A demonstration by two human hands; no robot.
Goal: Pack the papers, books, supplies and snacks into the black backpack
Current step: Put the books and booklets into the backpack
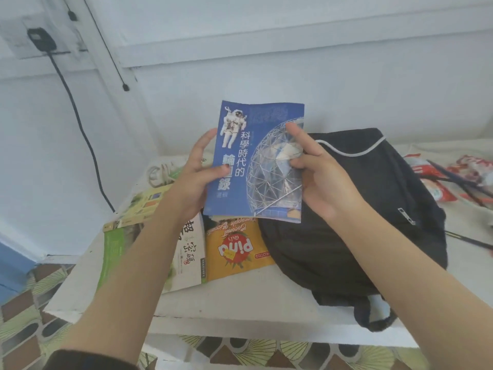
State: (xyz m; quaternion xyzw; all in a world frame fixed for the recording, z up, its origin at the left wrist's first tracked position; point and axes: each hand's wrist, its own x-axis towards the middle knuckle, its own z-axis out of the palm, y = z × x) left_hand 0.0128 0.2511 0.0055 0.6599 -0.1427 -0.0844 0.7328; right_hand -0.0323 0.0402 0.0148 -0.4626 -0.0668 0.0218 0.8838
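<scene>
**Hands on blue book [256,161], black backpack [360,209] flat alongside**

Nearest: front lip of white table [240,297], w/ backpack's carry loop [373,316] drooping over it.

Next back, L side, partly under L forearm: white-green book [190,252] lying flat. Just beside it, yellow snack pack [234,247], touching backpack's flank. Neither packed yet.

Above those, blue book held clear of table, upright, cover facing camera, lower edge over snack pack. left hand [197,180] gripping L edge: thumb across cover, other fingers along & behind that edge. right hand [320,180] pinching R edge: thumb & one finger on cover over dome pic, rest behind, not visible. Two-handed hold prob. for squaring up or checking title before sliding in; a guess only.

Then black backpack, lying flat, R of book & under R wrist, zip pull [405,216] showing on far side. No open mouth visible from here. Likely to need unzipping first, so one hand to be freed or book set down.

Farther back L: green booklet [149,201] & coiled white cord [160,172]. Farther back R, beyond backpack: red snack packets [437,180] w/ dark pens [458,180] across them, well apart from both hands. To reach those: over or round the bag.

Farthest: black cable [80,124] down wall, away from all packing.
</scene>
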